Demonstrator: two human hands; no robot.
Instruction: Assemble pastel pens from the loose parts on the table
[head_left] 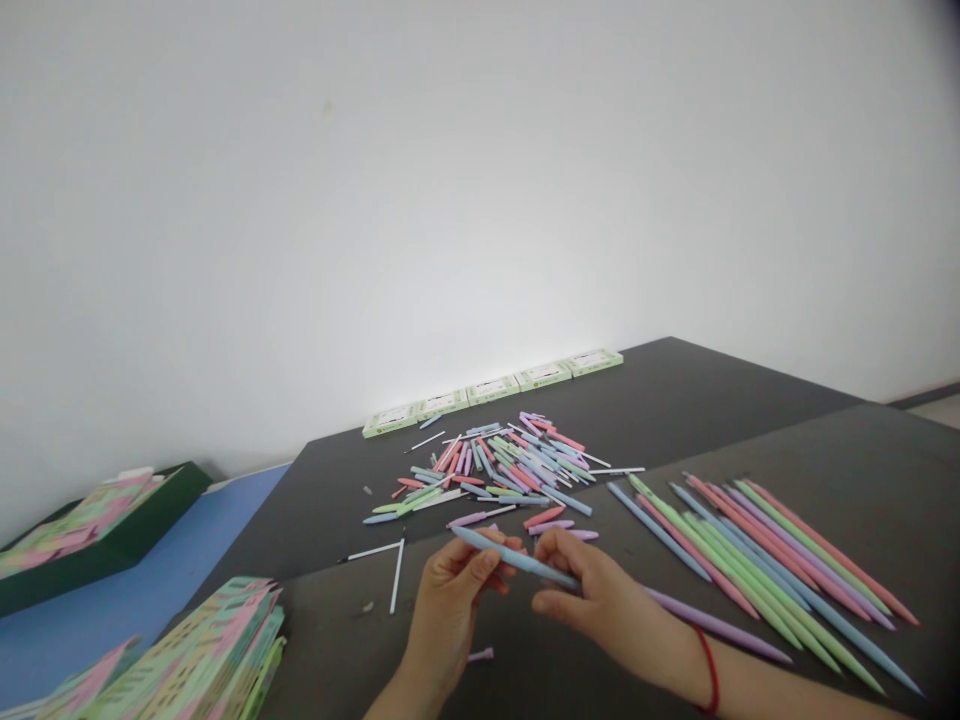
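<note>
A light blue pen (525, 562) is held at a slant in front of me. My left hand (448, 605) pinches it near its pointed left end, while my right hand (600, 600) grips the other end with closed fingers. Part of the pen's right end is hidden by those fingers. A purple pen (724, 628) lies on the table behind my right wrist. Just beyond my hands is a heap of pastel pen parts (517, 465), with loose purple pieces (551, 527) nearest. A small purple part (481, 656) lies between my forearms.
Several whole pens (780, 560) lie side by side on the right of the dark table (750, 400). White refills (397, 577) lie to the left. Flat green boxes (491, 388) line the wall edge. Printed cards (195, 650) and a dark green tray (112, 550) sit at left.
</note>
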